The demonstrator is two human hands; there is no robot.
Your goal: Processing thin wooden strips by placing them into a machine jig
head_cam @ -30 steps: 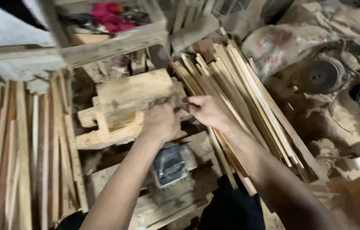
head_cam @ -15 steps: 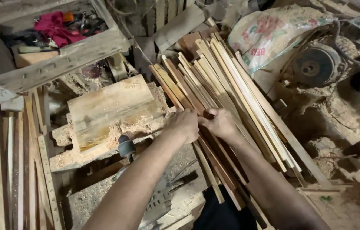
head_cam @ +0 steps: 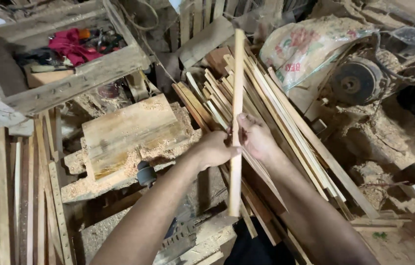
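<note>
We look down on a cluttered woodworking shop where sawdust (head_cam: 369,142) coats nearly everything and no bare counter shows beneath the timber. At upper left a rough wooden crate (head_cam: 77,73) holds a red cloth (head_cam: 70,44) and some tools. Below it a thick wooden block (head_cam: 126,132), dusted with shavings, lies on other boards. Along the left edge a row of thin slats (head_cam: 16,196) lies side by side. A big fanned pile of long wooden strips (head_cam: 276,122) runs diagonally through the middle, right under our hands. A printed sack (head_cam: 310,44) lies at upper right, just beside a dusty motor with a round pulley (head_cam: 354,83). A dark power tool (head_cam: 178,230), possibly a planer, lies low in the middle, partly hidden by our left forearm.

We hold one long wooden strip (head_cam: 237,98) nearly upright, raised above the pile. Our left hand (head_cam: 214,149) has its grip clamped on the strip from the left, and our right hand (head_cam: 256,137) has its grip closed on it from the right, the two hands touching around its middle.
</note>
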